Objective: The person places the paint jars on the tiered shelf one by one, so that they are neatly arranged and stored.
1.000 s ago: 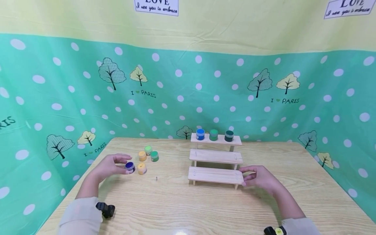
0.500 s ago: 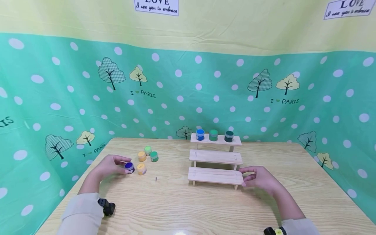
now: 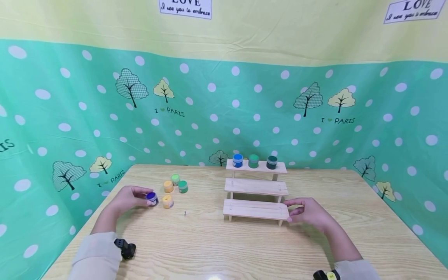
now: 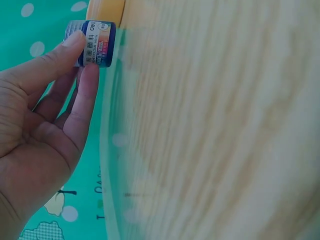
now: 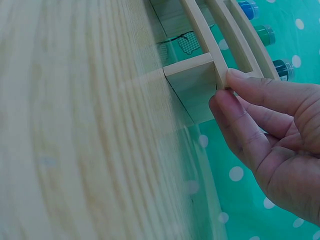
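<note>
My left hand (image 3: 127, 200) pinches a small dark-blue paint jar (image 3: 152, 198) between thumb and fingers at the table's left. In the left wrist view the paint jar (image 4: 100, 44) shows a printed label facing the camera, with the thumb and a fingertip on its side. Over on the right, my right hand (image 3: 309, 212) grips the right end of the lowest tier of a three-tier wooden display stand (image 3: 257, 210). The right wrist view shows thumb and fingers pinching the end of that board (image 5: 216, 62). Blue (image 3: 237, 160), green (image 3: 253, 161) and dark-green paint jars (image 3: 272, 162) stand on the top tier.
Beside the left hand stand two yellow-orange jars (image 3: 167, 202), a light-green jar (image 3: 175, 179) and a green jar (image 3: 182, 186). A tiny object (image 3: 185, 213) lies on the wooden table (image 3: 210, 245). A polka-dot cloth (image 3: 196, 144) hangs behind.
The dark-blue paint jar in my left hand has risen slightly and tilted, shifting a little left away from the yellow-orange jar. My right hand keeps its grip on the stand.
</note>
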The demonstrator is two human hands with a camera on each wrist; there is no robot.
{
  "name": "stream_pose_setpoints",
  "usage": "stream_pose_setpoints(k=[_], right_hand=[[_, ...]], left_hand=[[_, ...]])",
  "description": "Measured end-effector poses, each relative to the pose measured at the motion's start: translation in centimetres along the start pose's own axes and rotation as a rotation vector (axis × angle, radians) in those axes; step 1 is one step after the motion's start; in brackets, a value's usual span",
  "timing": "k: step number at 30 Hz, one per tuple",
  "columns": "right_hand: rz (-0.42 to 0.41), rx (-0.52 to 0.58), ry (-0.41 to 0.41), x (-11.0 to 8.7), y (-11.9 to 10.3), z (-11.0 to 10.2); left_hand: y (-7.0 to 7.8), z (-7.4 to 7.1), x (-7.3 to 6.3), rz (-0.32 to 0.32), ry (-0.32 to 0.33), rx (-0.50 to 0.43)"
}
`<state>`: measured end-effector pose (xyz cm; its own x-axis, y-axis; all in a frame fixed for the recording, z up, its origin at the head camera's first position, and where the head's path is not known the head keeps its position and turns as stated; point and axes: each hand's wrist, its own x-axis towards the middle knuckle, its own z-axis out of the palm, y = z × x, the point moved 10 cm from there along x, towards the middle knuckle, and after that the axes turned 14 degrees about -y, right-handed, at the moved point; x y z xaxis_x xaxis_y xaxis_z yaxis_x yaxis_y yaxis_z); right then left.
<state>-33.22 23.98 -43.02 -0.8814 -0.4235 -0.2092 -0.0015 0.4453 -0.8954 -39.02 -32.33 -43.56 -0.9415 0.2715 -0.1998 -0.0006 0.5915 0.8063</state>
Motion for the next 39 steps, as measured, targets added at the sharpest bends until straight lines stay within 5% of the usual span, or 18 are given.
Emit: stream_pose_setpoints(k=[21,31,39], right_hand=[[-0.009,0.010,-0.006,0.1,0.0,0.1],[-0.011,0.009,-0.010,0.1,0.0,0.1],[-0.005,0.023,-0.009,0.0,0.1,0.1]], left_hand=[[3.1,-0.4,-1.5,0.105,0.034,-0.002],[6.5,0.6,-2.0,0.194,0.018,0.008],[8.6,2.1,-1.8,0.278,-0.029,-0.072]])
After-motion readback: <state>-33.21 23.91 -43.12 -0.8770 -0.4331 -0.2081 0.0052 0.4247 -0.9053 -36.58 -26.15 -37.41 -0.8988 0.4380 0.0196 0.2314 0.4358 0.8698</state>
